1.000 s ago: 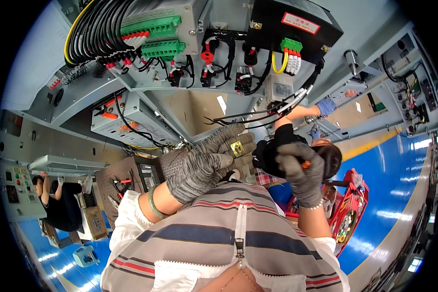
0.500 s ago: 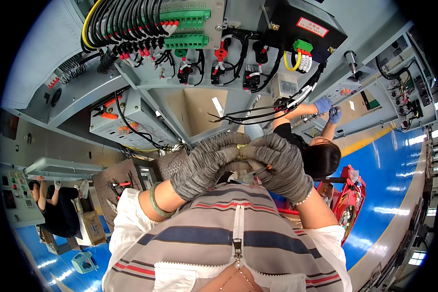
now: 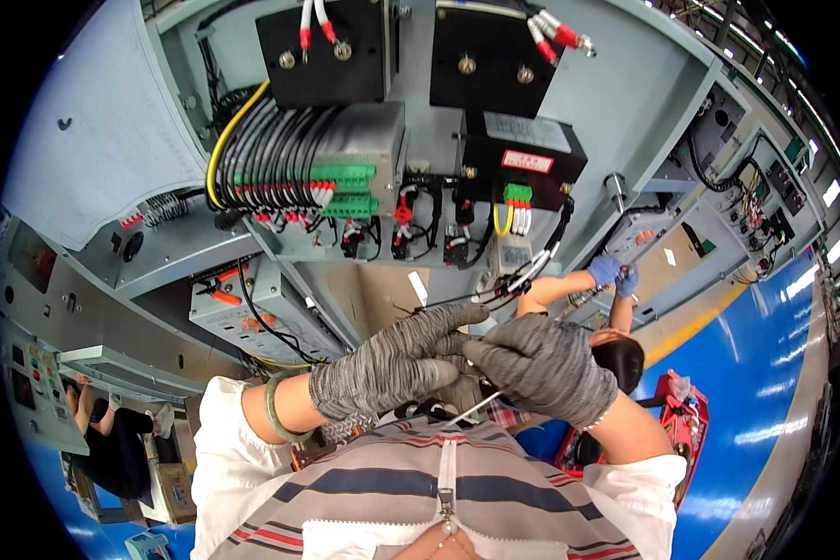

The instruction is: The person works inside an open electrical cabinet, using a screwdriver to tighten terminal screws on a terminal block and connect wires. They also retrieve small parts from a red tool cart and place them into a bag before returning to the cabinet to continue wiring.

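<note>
My left hand (image 3: 387,366), in a grey knitted glove, reaches in from the lower left to the middle. Its fingers press close to those of my right hand (image 3: 551,366), gloved alike. What lies between the left fingertips is hidden. From below the curled right fingers a thin pale rod (image 3: 476,409) slants down toward my striped top; its upper end is covered by the glove. Above both hands, loose black wires (image 3: 509,291) with white sleeves hang from the wired panel. A green terminal block (image 3: 345,177) with many black wires is mounted on that panel.
Black boxes (image 3: 523,154) are fixed to the grey cabinet. Orange-handled pliers (image 3: 222,287) rest on a grey box at left. A co-worker in blue gloves (image 3: 616,273) works beyond my right hand, near a red tool bin (image 3: 691,425). Another person (image 3: 112,448) sits far left.
The view has tilted up, showing more of the panel. My hands have shifted lower in it and slightly apart. The small yellowish piece between my fingers no longer shows; the pale rod now does.
</note>
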The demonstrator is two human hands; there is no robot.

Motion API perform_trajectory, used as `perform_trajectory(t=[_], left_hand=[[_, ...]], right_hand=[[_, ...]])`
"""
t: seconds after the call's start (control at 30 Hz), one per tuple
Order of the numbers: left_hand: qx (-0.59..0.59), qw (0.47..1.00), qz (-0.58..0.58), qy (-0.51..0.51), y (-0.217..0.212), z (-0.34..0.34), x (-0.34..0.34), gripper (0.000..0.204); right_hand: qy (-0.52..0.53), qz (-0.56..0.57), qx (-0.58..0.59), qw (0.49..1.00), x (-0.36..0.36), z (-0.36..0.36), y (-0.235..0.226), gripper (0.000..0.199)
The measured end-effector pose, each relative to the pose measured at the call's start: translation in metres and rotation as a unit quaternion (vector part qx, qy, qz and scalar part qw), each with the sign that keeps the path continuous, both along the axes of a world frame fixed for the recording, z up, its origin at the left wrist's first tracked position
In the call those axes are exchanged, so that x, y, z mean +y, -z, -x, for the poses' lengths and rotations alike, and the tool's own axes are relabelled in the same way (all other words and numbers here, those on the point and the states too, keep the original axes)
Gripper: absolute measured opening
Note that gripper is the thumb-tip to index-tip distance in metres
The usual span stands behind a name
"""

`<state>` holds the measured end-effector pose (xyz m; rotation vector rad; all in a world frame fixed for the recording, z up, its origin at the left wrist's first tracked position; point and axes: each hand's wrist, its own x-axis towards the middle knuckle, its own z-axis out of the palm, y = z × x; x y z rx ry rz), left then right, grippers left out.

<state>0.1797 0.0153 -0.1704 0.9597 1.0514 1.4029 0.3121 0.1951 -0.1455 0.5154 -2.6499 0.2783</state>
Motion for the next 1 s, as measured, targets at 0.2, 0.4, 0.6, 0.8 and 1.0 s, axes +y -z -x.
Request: perform_trajectory(t=[0.2,0.4,0.6,0.8,1.0], left_hand=[[0.762,0.51,-0.259,-0.304,-0.104,0.019,0.007,0.069],[0.855,0.22,-0.078,-0.464,-0.148,0.039,0.047,0.092],[0.873,0.194,-0.047,-0.445,-0.15,0.048,0.074,0.08],[0.891,0.184,-0.08,-0.407,-0.158,0.054,0.08,0.073],[0.884,0.225,-0.112,-0.394,-0.17,0.055,0.073,0.079]], right_hand=[[0.066,0.339,0.161,0.925,0.044,-0.001,-0.041,0.015],[0.077,0.364,0.301,0.878,0.077,0.048,-0.085,0.016],[0.044,0.31,0.324,0.893,0.101,0.096,-0.099,0.018],[0.022,0.235,0.361,0.902,0.107,0.113,-0.11,0.02],[0.017,0.173,0.405,0.898,0.11,0.12,-0.11,0.019]])
